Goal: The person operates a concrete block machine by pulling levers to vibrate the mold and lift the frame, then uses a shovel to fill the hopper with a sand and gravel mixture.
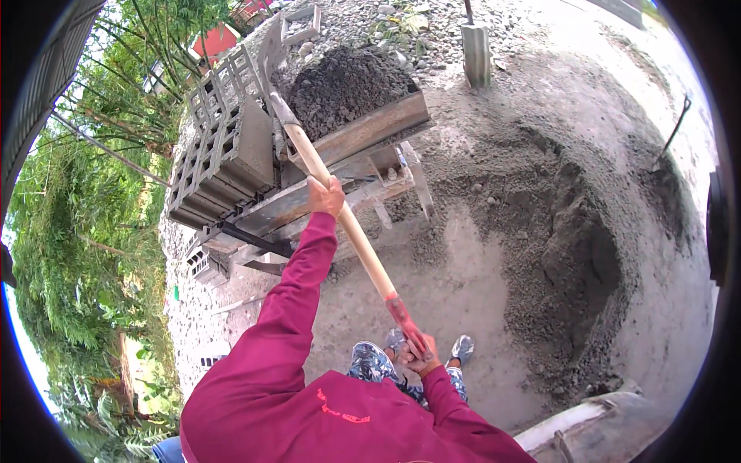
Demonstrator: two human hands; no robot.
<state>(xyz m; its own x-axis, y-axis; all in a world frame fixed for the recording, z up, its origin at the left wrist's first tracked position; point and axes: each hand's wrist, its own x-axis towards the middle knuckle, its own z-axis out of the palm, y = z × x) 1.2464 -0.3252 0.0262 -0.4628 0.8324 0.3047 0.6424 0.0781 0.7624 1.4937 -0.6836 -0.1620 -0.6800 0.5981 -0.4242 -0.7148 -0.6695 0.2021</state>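
Both my hands hold a shovel [355,231] with a pale wooden shaft and a red grip end. My left hand [326,197] is wrapped round the middle of the shaft. Low in front of my body, my right hand [419,356] is closed on the red end. The shovel's grey blade [270,52] reaches up and left, beside a heap of dark damp mix [347,85]. That heap sits in a tray with a wooden front board [370,127], on a metal frame [309,201]. What the blade carries, if anything, I cannot make out.
Stacked hollow concrete blocks [231,154] stand left of the frame. A large grey sand pile [567,255] curves along the right. One shovel [476,55] stands at the far side, another [673,133] at far right. Gravel [432,31] lies behind; a pale rounded object [594,424] is near right.
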